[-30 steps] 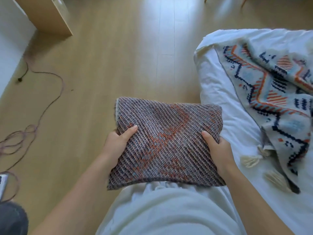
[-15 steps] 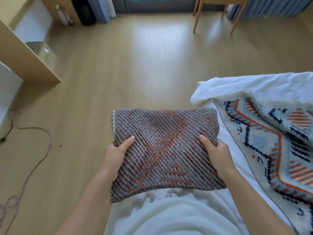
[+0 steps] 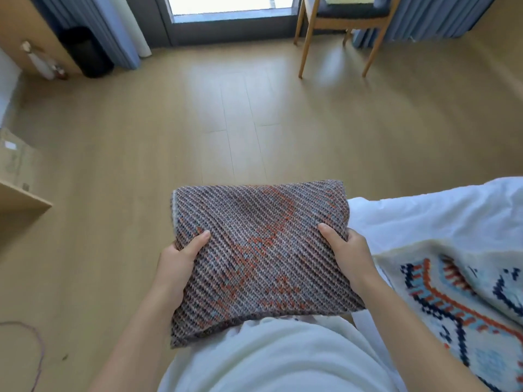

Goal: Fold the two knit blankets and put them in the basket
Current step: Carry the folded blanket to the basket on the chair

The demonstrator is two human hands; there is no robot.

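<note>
The folded knit blanket (image 3: 260, 258), a thick rectangular bundle in grey, brown and blue diagonal stitches with orange patches, is held up in front of the person's waist, over the wooden floor (image 3: 226, 123) and just left of the bed (image 3: 424, 210). Its near edge meets the person's white shirt (image 3: 268, 355). No label or writing can be read on it.

The left hand (image 3: 177, 267) has its grip closed on the bundle's left edge, thumb lying on top and the fingers hidden underneath. The right hand (image 3: 349, 254) grips the right edge the same way, thumb on top, fingers out of sight below.

The second knit blanket (image 3: 458, 306), cream with navy, orange and light blue zigzag patterns, lies spread and unfolded on the white bed sheet at the right, just beside the right forearm.

Farther out, a wooden chair (image 3: 339, 26) with a dark seat stands near the glass door (image 3: 232, 12), with blue curtains (image 3: 435, 18) to either side. A black bin (image 3: 85, 52) sits at the far left by a curtain. A cardboard box (image 3: 17, 159) rests at the left edge beside a wooden counter (image 3: 19, 196); marks on the box are too blurred to read. A thin cable (image 3: 36, 343) loops on the floor at the lower left.
</note>
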